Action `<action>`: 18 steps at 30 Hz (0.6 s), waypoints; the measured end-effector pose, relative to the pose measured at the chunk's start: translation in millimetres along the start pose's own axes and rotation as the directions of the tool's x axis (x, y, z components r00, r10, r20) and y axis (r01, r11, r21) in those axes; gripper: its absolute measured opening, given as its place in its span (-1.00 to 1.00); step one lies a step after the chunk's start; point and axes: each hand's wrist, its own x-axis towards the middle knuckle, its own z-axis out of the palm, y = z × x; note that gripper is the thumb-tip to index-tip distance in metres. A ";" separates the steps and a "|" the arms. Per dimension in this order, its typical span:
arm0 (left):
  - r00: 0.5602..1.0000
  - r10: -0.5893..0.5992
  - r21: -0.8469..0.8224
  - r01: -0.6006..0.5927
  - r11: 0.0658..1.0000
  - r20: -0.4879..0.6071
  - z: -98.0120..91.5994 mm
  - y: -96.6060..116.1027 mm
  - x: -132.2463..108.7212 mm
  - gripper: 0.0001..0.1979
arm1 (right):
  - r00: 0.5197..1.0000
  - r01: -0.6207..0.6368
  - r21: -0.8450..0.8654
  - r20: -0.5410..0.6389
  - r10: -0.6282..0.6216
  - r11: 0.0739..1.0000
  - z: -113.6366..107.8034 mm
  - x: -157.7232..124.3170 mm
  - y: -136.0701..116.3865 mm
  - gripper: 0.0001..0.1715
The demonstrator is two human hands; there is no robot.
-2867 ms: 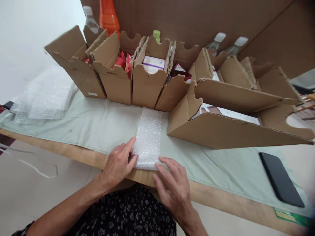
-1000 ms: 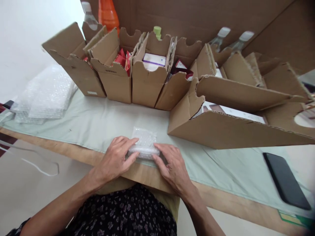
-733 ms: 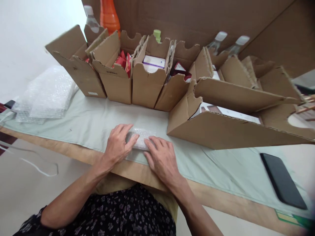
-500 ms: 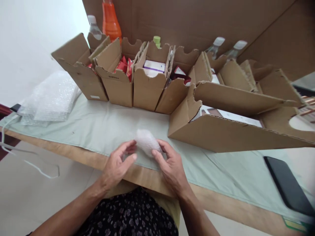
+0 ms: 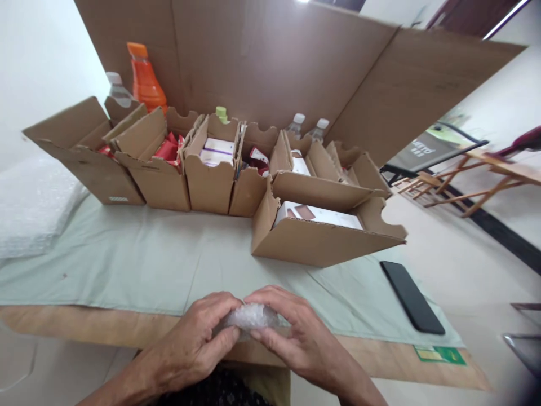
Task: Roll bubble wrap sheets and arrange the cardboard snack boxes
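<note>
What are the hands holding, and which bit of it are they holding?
A bubble-wrap bundle: the left hand grips its left end and the right hand its right end, thumbs on the near side.

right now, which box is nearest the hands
The front box, with the brown-marked white carton inside; the other boxes stand farther back in a row.
</note>
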 end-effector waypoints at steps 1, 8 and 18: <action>1.000 0.031 0.007 -0.031 1.000 0.002 -1.1 1.9 3.1 -0.85 | 1.000 0.000 -0.021 -0.021 -0.001 1.000 -6.7 -2.7 -5.5 -0.79; 0.947 0.183 0.036 -0.180 0.983 -0.264 -14.4 -0.4 45.7 -0.38 | 0.623 -0.122 -0.201 -0.778 -0.083 0.972 -92.2 1.3 -40.5 -0.75; 0.937 0.280 0.004 -0.285 0.958 -0.207 34.3 -44.2 85.1 -0.02 | 0.812 -0.223 -0.453 -0.577 -0.093 0.863 -127.8 119.3 -37.8 -0.86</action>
